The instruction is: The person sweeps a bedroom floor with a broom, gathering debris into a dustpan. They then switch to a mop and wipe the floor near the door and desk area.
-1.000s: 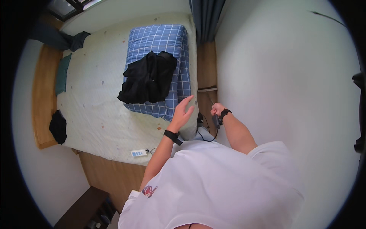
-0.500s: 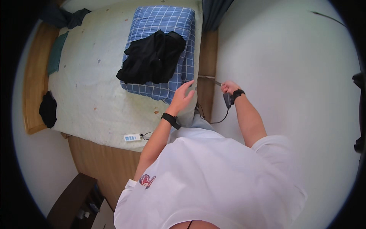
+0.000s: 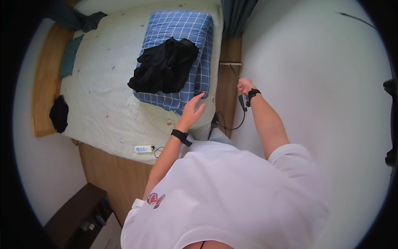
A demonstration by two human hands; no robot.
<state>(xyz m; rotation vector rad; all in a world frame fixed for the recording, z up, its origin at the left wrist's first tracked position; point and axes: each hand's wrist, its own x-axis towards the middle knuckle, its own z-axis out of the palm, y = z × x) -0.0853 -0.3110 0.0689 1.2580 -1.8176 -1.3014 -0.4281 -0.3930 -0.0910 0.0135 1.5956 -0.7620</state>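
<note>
Right fingers (image 3: pixel 241 86) clenched round pole (image 3: pixel 234 72), left fingers (image 3: pixel 199 98) loose, nothing held; dark cord (image 3: pixel 237 127) near right fingers (slack, looping) could snag, tugging the pole.

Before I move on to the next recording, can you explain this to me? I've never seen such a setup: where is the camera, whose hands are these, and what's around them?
There is no machine here: a head-worn fisheye camera looks down at the wearer's own bare hands, so straight edges bend. The right hand grips a thin pole, which reaches toward a flat bar low between bed and wall. The left hand is open and holds nothing, near a folded blue checked quilt; whether it touches is unclear. On the bed also lies a white box; black clothing lies on the quilt.
</note>
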